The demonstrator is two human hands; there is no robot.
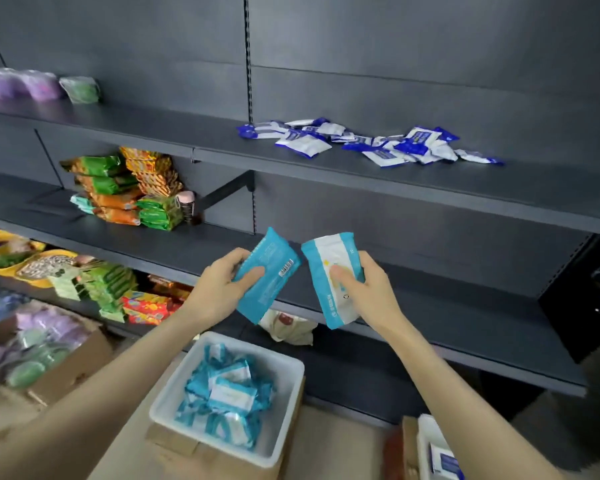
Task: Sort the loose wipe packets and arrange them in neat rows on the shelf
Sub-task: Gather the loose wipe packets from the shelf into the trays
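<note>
My left hand (219,289) grips a teal wipe packet (274,268) with its barcode side facing me. My right hand (364,289) grips a second teal-and-white wipe packet (326,268), printed side up. Both packets hover side by side just in front of the middle dark shelf (447,306). Below my arms a white bin (284,414) holds several more teal packets (226,393) in a loose heap. On the upper shelf (499,188) lies a scattered pile of small blue-and-white packets (371,143).
Stacked green and orange packs (125,188) and a small pink bottle (187,206) sit at the left of the middle shelf. Lower left holds yellow trays, more packs and a cardboard box (73,368). Another white bin (430,448) is at bottom right.
</note>
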